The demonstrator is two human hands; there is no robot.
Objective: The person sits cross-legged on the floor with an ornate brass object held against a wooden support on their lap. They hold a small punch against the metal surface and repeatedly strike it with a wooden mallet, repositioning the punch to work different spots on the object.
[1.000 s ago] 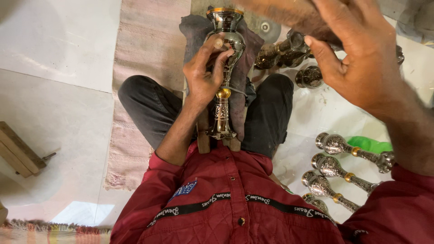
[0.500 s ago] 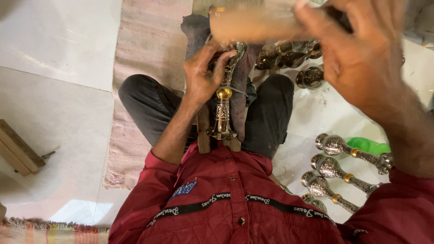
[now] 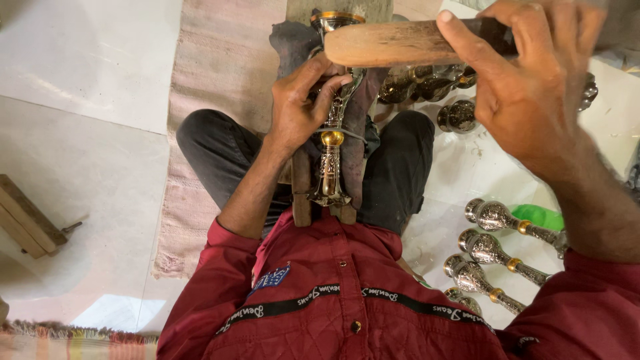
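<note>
My left hand [image 3: 297,110] grips an ornate silver metal stem [image 3: 330,167] with a gold ring around its middle. The stem lies lengthwise between my knees, on a dark cloth [image 3: 290,43] and a wooden block [image 3: 300,193]. My right hand [image 3: 533,80] is closed around a thick wooden tool handle [image 3: 393,43]. The handle lies crosswise just over the stem's cup-shaped top end and hides part of it. The tool's head is out of view behind my right hand.
Three similar silver stems [image 3: 497,217] lie in a row on the white floor at right, beside a green object [image 3: 543,217]. Darker metal pieces [image 3: 427,83] sit beyond my right knee. A beige mat [image 3: 220,67] lies under me, and wooden planks [image 3: 23,217] lie far left.
My right hand has brought the wooden handle down and leftward over the top of the stem. My left hand keeps its grip on the stem in the same place.
</note>
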